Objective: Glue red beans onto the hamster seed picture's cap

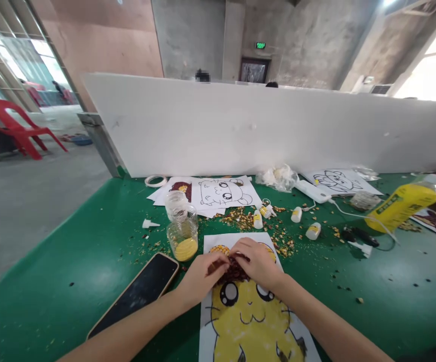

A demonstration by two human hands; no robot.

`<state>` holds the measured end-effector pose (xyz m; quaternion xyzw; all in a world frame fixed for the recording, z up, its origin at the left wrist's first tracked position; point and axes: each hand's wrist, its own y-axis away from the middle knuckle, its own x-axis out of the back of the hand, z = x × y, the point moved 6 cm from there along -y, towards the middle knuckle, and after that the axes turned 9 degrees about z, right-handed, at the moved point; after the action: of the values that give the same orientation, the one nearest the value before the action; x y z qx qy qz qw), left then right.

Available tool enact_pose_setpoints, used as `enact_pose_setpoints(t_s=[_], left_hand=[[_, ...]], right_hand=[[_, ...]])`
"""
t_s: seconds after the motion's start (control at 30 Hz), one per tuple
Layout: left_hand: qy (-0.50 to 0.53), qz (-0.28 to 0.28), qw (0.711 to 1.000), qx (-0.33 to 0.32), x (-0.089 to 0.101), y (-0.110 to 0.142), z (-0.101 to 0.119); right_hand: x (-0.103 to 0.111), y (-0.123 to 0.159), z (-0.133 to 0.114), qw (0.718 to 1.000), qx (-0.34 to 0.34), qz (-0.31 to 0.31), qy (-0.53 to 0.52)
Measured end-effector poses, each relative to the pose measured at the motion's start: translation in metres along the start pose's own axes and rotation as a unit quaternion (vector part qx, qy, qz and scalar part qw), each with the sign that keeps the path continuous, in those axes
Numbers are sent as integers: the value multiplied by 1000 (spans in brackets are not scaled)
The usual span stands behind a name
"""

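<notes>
A paper picture (251, 327) of a cartoon animal lies in front of me, its face and body covered in fine yellow material. Dark red beans or seeds (236, 271) fill the top of its head, and yellow corn-like pieces (220, 249) fill an ear. My left hand (203, 276) rests at the left of the dark patch, thumb and fingers pinched together. From the right, my right hand (257, 261) bends its closed fingers down onto the same patch. Whatever is between the fingertips is too small or hidden to make out.
Left of the picture are a phone (138, 291) and a clear jar (183, 236) with yellow grains. Scattered grains (240, 218), small glue bottles (313, 231) and a yellow bottle (402, 203) lie beyond and to the right. A white partition (240, 130) borders the table's far edge.
</notes>
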<state>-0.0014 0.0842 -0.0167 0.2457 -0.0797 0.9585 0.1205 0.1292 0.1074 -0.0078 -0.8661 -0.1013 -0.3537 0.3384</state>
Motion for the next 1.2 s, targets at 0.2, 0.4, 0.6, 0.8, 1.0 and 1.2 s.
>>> enact_pose_setpoints(t_s=[0.2, 0.4, 0.6, 0.8, 1.0, 1.2], left_hand=[[19, 3, 1000, 9, 1, -3, -2], [18, 0, 1000, 15, 1, -4, -3], [20, -12, 1000, 7, -1, -3, -3], [5, -13, 1000, 8, -1, -3, -4], [8, -14, 1000, 10, -1, -3, -5], [16, -11, 1000, 5, -1, -4, -3]], right_hand=[[3, 1, -6, 1000, 23, -7, -10], [10, -1, -8, 1000, 26, 6, -9], [9, 0, -10, 999, 29, -12, -5], [6, 1, -7, 999, 34, -16, -17], [4, 2, -4, 999, 27, -13, -26], [4, 2, -4, 999, 25, -7, -19]])
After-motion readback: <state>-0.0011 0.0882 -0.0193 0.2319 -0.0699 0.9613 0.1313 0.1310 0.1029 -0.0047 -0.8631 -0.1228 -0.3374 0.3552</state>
